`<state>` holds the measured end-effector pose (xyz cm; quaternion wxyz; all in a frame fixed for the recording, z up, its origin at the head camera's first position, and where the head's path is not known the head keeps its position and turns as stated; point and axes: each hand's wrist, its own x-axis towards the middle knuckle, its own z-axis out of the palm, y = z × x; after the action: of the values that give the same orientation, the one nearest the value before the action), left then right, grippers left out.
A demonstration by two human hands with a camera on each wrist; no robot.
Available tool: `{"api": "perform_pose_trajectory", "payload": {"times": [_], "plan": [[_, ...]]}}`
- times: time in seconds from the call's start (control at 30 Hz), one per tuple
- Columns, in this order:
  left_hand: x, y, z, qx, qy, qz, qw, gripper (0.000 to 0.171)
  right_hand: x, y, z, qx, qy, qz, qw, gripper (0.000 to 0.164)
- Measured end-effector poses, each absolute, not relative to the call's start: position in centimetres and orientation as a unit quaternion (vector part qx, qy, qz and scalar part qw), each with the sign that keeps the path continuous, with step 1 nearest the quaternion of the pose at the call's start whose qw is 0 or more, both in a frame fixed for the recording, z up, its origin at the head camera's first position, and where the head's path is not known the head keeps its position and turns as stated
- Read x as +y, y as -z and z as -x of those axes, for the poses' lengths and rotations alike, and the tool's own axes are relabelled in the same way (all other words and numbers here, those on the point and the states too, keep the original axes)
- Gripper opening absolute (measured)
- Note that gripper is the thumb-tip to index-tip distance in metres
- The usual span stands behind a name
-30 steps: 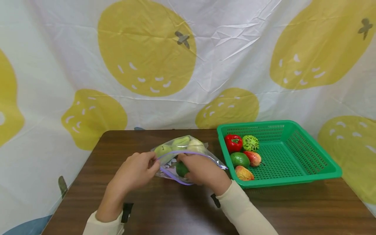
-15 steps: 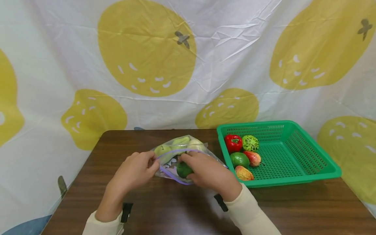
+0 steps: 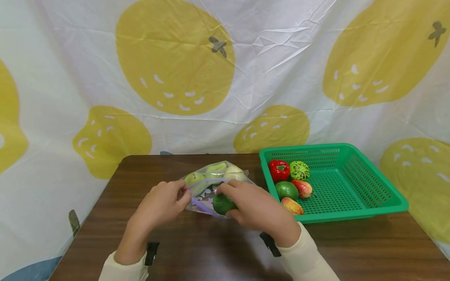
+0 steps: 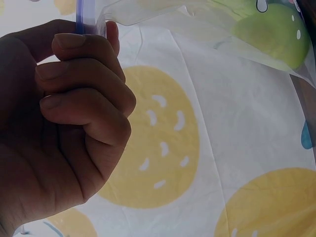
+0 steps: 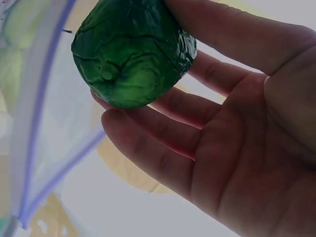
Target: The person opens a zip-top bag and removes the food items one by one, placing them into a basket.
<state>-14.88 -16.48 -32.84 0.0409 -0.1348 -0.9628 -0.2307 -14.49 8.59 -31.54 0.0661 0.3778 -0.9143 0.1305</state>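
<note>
A clear zip bag [image 3: 202,203] with a purple seal lies on the table, its mouth spread toward me. My left hand [image 3: 165,201] pinches the left end of that seal; in the left wrist view its other fingers [image 4: 89,106] are curled in. Fingers and thumb of my right hand [image 3: 258,207] grip a dark green, wrinkled fruit [image 3: 223,204] at the bag's mouth. The right wrist view shows the same fruit [image 5: 133,59] with a small nub, beside the purple seal [image 5: 37,108]. Inside the bag are a green apple [image 3: 194,178] and other pale green pieces [image 3: 216,168].
Right of the bag stands a green plastic basket [image 3: 351,216]. Along its left side lie a red bell pepper [image 3: 279,170], a green patterned ball [image 3: 299,170], a green fruit [image 3: 286,190] and red-yellow fruits [image 3: 301,189]. Behind the brown table [image 3: 151,168] hangs a lemon-print cloth [image 3: 246,78].
My right hand has drawn slightly right and toward me, with the dark green fruit in its grip. More of the fruit shows at the bag's mouth. My left hand stays in place.
</note>
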Motion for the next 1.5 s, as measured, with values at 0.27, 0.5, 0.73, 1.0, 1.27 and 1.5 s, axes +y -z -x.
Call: {"api": "perform_pose_trajectory", "payload": {"times": [0.27,0.5,0.73,1.0,1.27,1.5], "plan": [[-16.4,32.9,14.9,-0.961,0.234,0.14,0.04,0.016,9.4,30.7,13.6,-0.907,-0.152,-0.386,0.07,0.05],[-16.3,32.9,14.9,-0.962,0.234,0.137,0.036,0.016,10.0,30.2,13.2,-0.899,-0.166,-0.395,0.088,0.051],[-16.3,32.9,14.9,-0.962,0.233,0.138,0.041,0.016,10.7,29.6,13.1,-0.899,-0.176,-0.39,0.095,0.054],[-16.4,33.0,14.9,-0.962,0.231,0.138,0.041,0.016,12.2,29.2,13.1,-0.909,-0.193,-0.352,0.113,0.056],[-16.4,33.0,14.8,-0.962,0.232,0.137,0.038,0.016,13.5,28.9,13.3,-0.914,-0.193,-0.328,0.138,0.057],[-16.3,33.0,14.8,-0.962,0.232,0.137,0.037,0.016,14.9,28.3,13.6,-0.924,-0.202,-0.294,0.139,0.061]]}}
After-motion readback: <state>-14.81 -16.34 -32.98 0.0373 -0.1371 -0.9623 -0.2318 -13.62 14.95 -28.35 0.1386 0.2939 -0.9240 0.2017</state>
